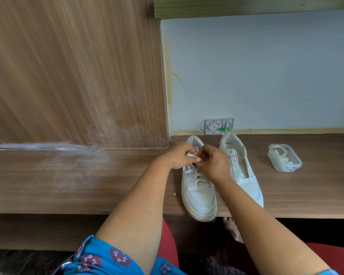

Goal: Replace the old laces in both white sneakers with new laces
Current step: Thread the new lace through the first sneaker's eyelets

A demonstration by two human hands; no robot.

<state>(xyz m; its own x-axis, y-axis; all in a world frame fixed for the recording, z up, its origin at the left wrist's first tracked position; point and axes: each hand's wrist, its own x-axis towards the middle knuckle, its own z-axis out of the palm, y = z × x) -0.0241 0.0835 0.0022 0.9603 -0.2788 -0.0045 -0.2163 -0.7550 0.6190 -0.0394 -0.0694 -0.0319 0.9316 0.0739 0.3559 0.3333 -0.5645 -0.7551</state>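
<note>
Two white sneakers sit side by side on the brown wooden ledge (pixel 87 175), toes toward the person. On the laced sneaker (pixel 199 193), the one on the left, a white lace (pixel 197 178) crisscrosses the lower eyelets. Both hands work at its top, over the tongue. The left hand (pixel 179 155) pinches a white lace end between curled fingers, and the right hand (pixel 211 161) is curled close against it, fingertips closed on the lace at the same spot. Whether they are tying the ends or undoing them cannot be told, since the fingers cover that part.

Just beside it on the right, the unlaced sneaker (pixel 240 167) has bare eyelets and an open throat, so its lace is already out and nothing is threaded in yet. Further right, apart from the shoes, a clear plastic container (pixel 284 157) holds pale coiled strips, probably laces, though the lid blurs them.

Judging from this, the task is partway: one shoe is stripped, and the other is either being unlaced or finished with a fresh lace. At least one full threading seems left.

Behind the shoes, a small white wall box (pixel 216 126) is fixed low on the pale wall. The toe of the right-hand shoe is partly hidden by the right forearm.
</note>
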